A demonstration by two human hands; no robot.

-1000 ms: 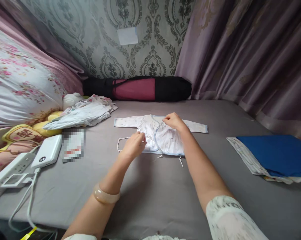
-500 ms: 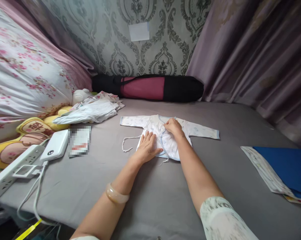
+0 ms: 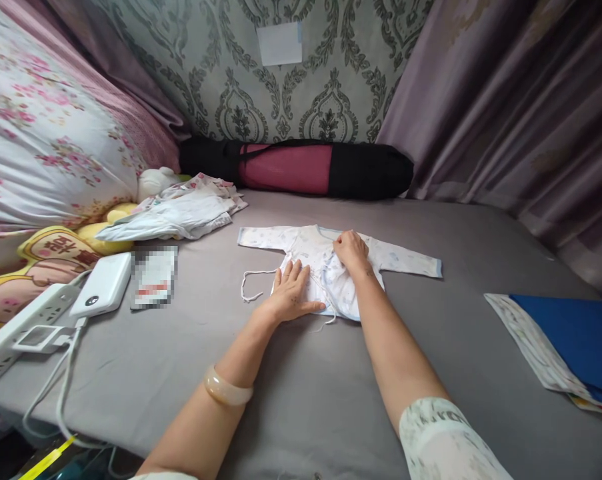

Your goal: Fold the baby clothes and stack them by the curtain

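Observation:
A small white baby shirt (image 3: pixel 405 260) with long sleeves lies spread out on the grey bed sheet (image 3: pixel 301 387). My left hand (image 3: pixel 291 297) rests flat on its lower left part, fingers stretched out. My right hand (image 3: pixel 351 250) presses on the chest of the shirt near the neckline, fingers curled down onto the cloth. A white tie string (image 3: pixel 253 285) trails off the shirt to the left. A pale bangle sits on my left wrist.
A pile of baby clothes (image 3: pixel 178 215) and plush toys (image 3: pixel 55 247) lie at the left, with a white power bank (image 3: pixel 102 293), power strip (image 3: pixel 21 330) and cables. A black-and-red rolled bag (image 3: pixel 301 167) lies by the wall. Blue cloth (image 3: pixel 571 333) lies at the right.
My left hand let go of the shirt's flap and now lies flat on the cloth. My right hand shifted slightly along the chest. The view moved left.

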